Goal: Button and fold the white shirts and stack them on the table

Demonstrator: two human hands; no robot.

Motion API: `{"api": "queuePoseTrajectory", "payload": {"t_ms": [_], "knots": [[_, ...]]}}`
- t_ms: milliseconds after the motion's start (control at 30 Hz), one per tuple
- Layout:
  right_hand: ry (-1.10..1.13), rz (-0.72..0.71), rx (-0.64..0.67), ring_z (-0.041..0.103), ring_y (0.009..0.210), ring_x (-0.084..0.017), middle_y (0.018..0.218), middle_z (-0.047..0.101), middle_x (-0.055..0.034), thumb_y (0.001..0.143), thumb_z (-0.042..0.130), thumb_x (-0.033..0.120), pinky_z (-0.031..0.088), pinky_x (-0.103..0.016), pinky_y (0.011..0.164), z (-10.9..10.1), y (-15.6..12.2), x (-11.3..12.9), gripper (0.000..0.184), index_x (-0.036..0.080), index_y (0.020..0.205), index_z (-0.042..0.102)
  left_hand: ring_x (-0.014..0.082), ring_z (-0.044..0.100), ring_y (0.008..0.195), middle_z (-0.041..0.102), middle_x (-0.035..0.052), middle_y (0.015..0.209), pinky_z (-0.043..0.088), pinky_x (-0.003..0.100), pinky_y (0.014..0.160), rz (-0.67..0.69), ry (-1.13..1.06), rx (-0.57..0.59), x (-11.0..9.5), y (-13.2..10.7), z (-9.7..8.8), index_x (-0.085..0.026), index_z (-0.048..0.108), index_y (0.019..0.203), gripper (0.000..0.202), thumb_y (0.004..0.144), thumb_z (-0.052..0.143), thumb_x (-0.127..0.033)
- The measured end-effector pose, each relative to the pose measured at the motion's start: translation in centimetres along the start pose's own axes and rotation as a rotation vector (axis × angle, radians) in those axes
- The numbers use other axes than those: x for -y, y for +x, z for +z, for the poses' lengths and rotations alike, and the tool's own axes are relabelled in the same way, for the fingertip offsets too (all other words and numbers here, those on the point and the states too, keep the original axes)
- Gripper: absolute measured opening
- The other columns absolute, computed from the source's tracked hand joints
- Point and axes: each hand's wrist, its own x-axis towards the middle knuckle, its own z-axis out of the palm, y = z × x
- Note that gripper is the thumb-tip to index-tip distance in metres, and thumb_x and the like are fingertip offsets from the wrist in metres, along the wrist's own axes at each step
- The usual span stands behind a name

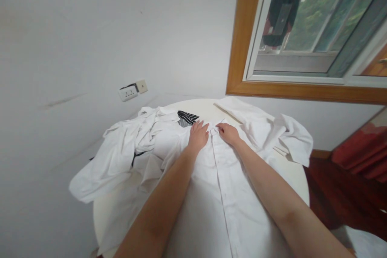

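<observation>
A white shirt (208, 193) lies front side up, its button placket running down the middle toward me and its collar at the far end. My left hand (198, 136) rests flat beside the collar, fingers stretched out and slightly apart. Across the collar opening, my right hand (229, 134) has its thumb and fingers bent together on the collar's right edge. The shirt's right sleeve (256, 123) stretches away over the table's far right side. Between the hands, the collar's front shows a small curved fold.
A round cream table (298, 179) stands against the wall. More crumpled white garments (121, 149) are heaped at its left, hanging past the edge. Black striped cloth (188, 117) lies behind my left hand. A wall socket (128, 93) and a wood-framed window (242, 40) are beyond; red fabric (363, 149) hangs right.
</observation>
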Motion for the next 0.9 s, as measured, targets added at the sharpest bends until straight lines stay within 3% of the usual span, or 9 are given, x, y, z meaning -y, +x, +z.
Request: {"api": "queuePoseTrajectory", "payload": {"t_ms": [133,233,667,900], "knots": [[-0.006,0.049,-0.033,0.061,0.103,-0.020,0.116,0.067,-0.0058,0.096,0.035,0.026,0.043,-0.028,0.082,0.5,0.2,-0.1,0.034,0.025,0.123,0.056,0.0202,0.043,0.130,0.052,0.0104,0.138,0.032,0.036,0.113,0.054,-0.049,0.029,-0.2,-0.1,0.1,-0.016,0.044,0.139,0.049,0.091,0.041,-0.019],[-0.018,0.064,-0.083,0.061,0.101,-0.020,0.114,0.066,-0.0067,0.096,0.035,0.025,0.043,-0.028,0.079,0.8,0.2,-0.2,0.032,0.023,0.121,0.055,0.0210,0.048,0.127,0.055,0.0141,0.135,0.033,0.034,0.112,0.055,-0.028,0.082,-0.2,-0.3,0.8,-0.010,0.049,0.136,0.045,0.094,0.037,-0.023],[-0.093,0.061,-0.173,0.058,0.094,-0.020,0.108,0.062,-0.0077,0.100,0.027,0.026,0.039,-0.028,0.072,0.4,0.8,-0.7,0.031,0.023,0.117,0.053,0.0225,0.041,0.135,0.047,0.0138,0.144,0.031,0.040,0.114,0.051,-0.016,0.112,0.0,-0.6,1.2,-0.015,0.049,0.136,0.045,0.096,0.034,-0.029],[-0.097,0.037,-0.179,0.055,0.097,-0.021,0.106,0.062,-0.0086,0.098,0.032,0.024,0.038,-0.028,0.078,0.5,1.0,-1.0,0.030,0.022,0.115,0.056,0.0226,0.043,0.133,0.048,0.0122,0.143,0.033,0.040,0.112,0.047,-0.007,0.101,0.0,-0.4,1.5,-0.016,0.049,0.136,0.046,0.095,0.034,-0.028]]}}
